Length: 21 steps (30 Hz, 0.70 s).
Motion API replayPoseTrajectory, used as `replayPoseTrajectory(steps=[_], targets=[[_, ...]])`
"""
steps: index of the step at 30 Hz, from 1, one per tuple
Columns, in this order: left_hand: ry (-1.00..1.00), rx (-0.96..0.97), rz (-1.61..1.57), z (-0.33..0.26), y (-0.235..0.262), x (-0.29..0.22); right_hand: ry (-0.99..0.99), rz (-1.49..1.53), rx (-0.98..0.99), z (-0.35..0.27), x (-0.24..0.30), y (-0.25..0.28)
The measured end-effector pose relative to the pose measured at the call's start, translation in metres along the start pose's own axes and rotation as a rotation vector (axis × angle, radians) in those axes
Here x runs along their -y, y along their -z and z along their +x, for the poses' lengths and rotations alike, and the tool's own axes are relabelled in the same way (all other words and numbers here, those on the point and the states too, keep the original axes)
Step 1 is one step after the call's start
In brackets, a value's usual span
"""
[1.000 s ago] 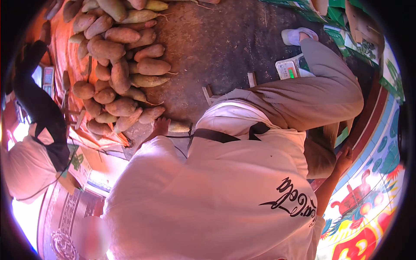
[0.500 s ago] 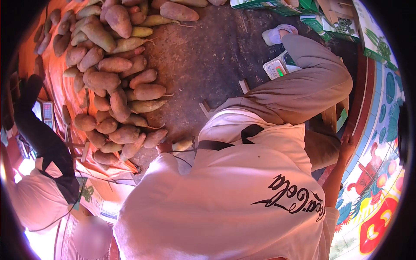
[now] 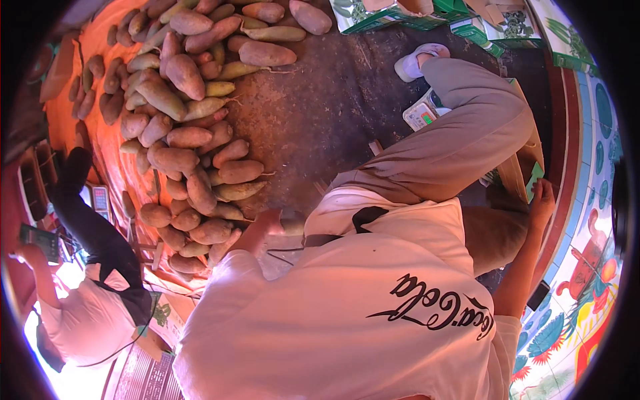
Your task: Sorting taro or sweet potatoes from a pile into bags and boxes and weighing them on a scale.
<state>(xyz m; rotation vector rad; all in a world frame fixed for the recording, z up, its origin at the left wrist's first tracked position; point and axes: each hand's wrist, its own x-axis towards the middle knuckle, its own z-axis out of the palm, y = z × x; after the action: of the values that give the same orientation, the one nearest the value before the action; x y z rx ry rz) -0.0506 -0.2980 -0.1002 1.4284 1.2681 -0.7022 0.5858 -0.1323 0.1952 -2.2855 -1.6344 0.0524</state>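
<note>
Beside my left hip, my left hand is closed around one end of a pale greenish radish; blur hides part of its fingers. My right arm reaches out past my bent leg. My right hand has its fingers closed at the green flap of a cardboard box, which is partly hidden by my leg. To the left lies a big heap of large radishes, reddish-brown and some green, several with thin root tails.
The heap rests partly on an orange sheet. A small scale with a lit display stands by my knee. Green printed boxes line the far right, near a painted tiled wall. At left, another person reaches toward a dark device.
My right hand has moved forward to the box flap. My left hand has moved right with the radish. The view has shifted, and the other person's arm now shows raised.
</note>
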Motion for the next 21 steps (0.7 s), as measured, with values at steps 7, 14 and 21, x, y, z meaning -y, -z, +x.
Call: replayPoseTrajectory(steps=[7,14,21], targets=[[0.129,-0.477,0.070,-0.012,0.171,-0.047,0.164,0.063,-0.139,0.017,0.097,-0.012],[-0.441,-1.171,-0.534,-0.091,0.318,-0.162,0.483,0.121,-0.187,0.016,0.195,0.004],[-1.134,-0.747,-0.650,-0.168,0.349,-0.316,0.843,0.055,-0.282,0.026,0.242,0.022]])
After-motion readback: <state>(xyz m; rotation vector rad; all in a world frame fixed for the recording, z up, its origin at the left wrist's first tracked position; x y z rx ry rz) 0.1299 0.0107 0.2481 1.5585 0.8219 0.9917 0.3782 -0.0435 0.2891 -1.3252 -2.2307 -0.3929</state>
